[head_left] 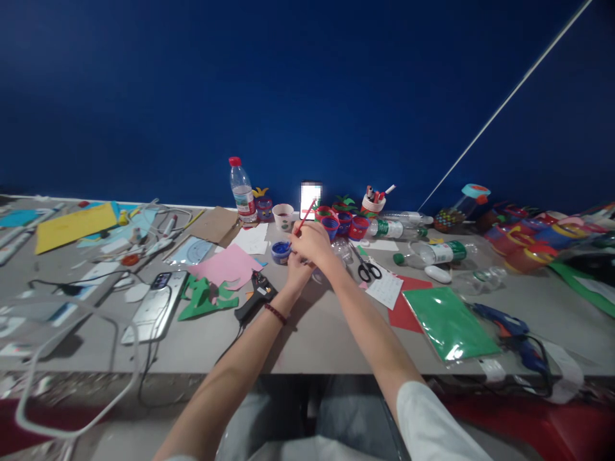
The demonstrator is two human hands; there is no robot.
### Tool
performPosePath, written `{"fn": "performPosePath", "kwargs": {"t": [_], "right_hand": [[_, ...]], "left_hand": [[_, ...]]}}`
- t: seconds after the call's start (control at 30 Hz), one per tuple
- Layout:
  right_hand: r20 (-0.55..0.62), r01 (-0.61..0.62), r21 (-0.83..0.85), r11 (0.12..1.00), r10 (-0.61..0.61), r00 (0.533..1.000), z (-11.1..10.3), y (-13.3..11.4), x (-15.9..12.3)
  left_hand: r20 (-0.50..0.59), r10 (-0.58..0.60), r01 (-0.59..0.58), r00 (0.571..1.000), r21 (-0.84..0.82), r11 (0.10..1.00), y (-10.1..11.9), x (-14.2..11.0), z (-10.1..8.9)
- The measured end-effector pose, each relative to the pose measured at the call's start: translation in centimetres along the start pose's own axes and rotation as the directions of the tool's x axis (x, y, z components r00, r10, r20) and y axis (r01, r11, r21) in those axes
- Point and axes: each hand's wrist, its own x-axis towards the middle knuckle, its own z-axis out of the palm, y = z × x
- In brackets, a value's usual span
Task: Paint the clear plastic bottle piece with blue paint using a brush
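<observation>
My right hand (312, 243) is closed around a thin red paintbrush (306, 216), its handle slanting up to the right. Just left of the fingers sits an open jar of blue paint (280, 252); I cannot tell whether the bristles touch the paint. Below and partly behind the right hand, my left hand (298, 272) has its fingers curled, and what they hold is hidden. A clear plastic piece (342, 250) shows just right of the hands. Several blue and red painted cups (359, 227) stand behind it, near a lit phone (311, 200) propped upright.
Black scissors (369, 271), a green plastic-wrapped pack (449, 323) and plastic bottles (444, 252) lie to the right. On the left are a black glue gun (257, 296), green cut paper (206, 301), a silver phone (156, 307) and cables. A red-capped bottle (243, 195) stands behind.
</observation>
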Motion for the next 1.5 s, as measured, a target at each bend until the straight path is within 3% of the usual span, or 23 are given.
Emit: {"fn": "performPosePath", "kwargs": {"t": [0.1, 0.2, 0.27, 0.37, 0.43, 0.5, 0.73, 1.0, 1.37, 1.5], "right_hand": [[-0.036, -0.065, 0.150, 0.987, 0.071, 0.997, -0.5, 0.6, 0.3], [-0.107, -0.087, 0.395, 0.914, 0.140, 0.984, -1.3, 1.6, 0.5], [-0.141, -0.080, 0.579, 0.811, 0.196, 0.970, -1.9, 2.4, 0.6], [-0.102, -0.085, 0.806, 0.586, 0.278, 0.955, -2.8, 3.3, 0.5], [-0.065, -0.091, 0.879, 0.467, 0.308, 0.949, -3.4, 3.7, 0.2], [-0.045, -0.092, 0.904, 0.418, 0.307, 0.951, -4.0, 4.1, -0.3], [-0.123, 0.006, 0.921, 0.391, 0.276, 0.953, -4.7, 7.0, -4.7], [-0.242, 0.112, 0.911, 0.397, 0.294, 0.925, -2.4, 10.7, -8.7], [-0.236, 0.078, 0.875, 0.478, 0.282, 0.930, -1.9, 10.9, -9.4], [-0.248, 0.084, 0.851, 0.519, 0.256, 0.934, -2.2, 10.6, -9.5]], "left_hand": [[-0.068, 0.016, -0.012, 0.998, 0.060, 0.998, 0.7, -0.3, 0.1], [-0.089, -0.031, 0.037, 0.996, 0.066, 0.997, 1.5, -0.8, 0.2], [-0.017, -0.074, 0.074, 0.997, 0.041, 0.996, 1.9, -1.2, 0.2], [0.124, -0.100, 0.101, 0.987, 0.000, 0.995, 2.2, -1.7, 0.2], [0.173, -0.105, 0.111, 0.979, -0.024, 0.994, 2.2, -1.8, 0.2], [0.196, -0.109, 0.121, 0.975, -0.053, 0.991, 2.2, -1.8, 0.2], [0.195, -0.099, 0.122, 0.976, -0.110, 0.986, 2.0, -1.2, -0.1], [0.229, -0.087, 0.117, 0.970, -0.122, 0.986, 1.8, -0.8, -0.4], [0.128, -0.118, 0.122, 0.985, -0.021, 0.992, 2.2, -1.0, -0.7], [0.142, -0.109, 0.108, 0.984, 0.009, 0.994, 2.0, -0.9, -0.7]]}}
